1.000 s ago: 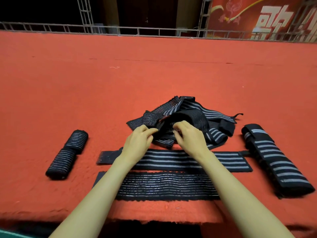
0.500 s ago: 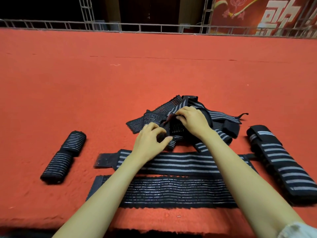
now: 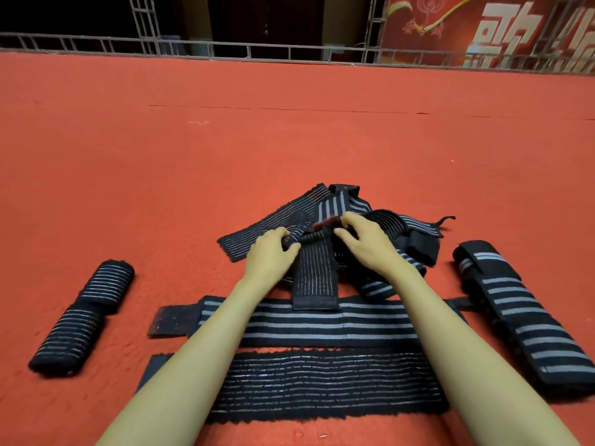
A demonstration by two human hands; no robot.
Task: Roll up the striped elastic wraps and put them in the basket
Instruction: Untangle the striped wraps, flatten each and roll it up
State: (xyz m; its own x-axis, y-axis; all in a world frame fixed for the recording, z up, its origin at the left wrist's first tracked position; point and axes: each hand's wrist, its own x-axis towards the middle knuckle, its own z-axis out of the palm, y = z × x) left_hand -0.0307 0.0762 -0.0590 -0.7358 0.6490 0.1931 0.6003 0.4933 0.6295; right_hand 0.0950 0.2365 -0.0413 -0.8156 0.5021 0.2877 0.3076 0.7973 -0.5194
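Atop wraps [image 3: 325, 201], hands [image 3: 269, 255] [image 3: 365, 244], fingers [image 3: 346, 235] curled

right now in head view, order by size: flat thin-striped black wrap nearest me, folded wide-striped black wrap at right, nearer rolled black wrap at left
flat thin-striped black wrap
folded wide-striped black wrap
nearer rolled black wrap
gaps look clear despite nearness

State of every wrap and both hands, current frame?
Left hand: grips held wrap.
Right hand: pinches held wrap.
Held wrap: unrolled, tail over wide-striped wrap.
Wrap pile: tangled.
Far left roll: rolled.
Near left roll: rolled.
Wide-striped wrap: flat.
Thin-striped wrap: flat.
Right wrap: folded.
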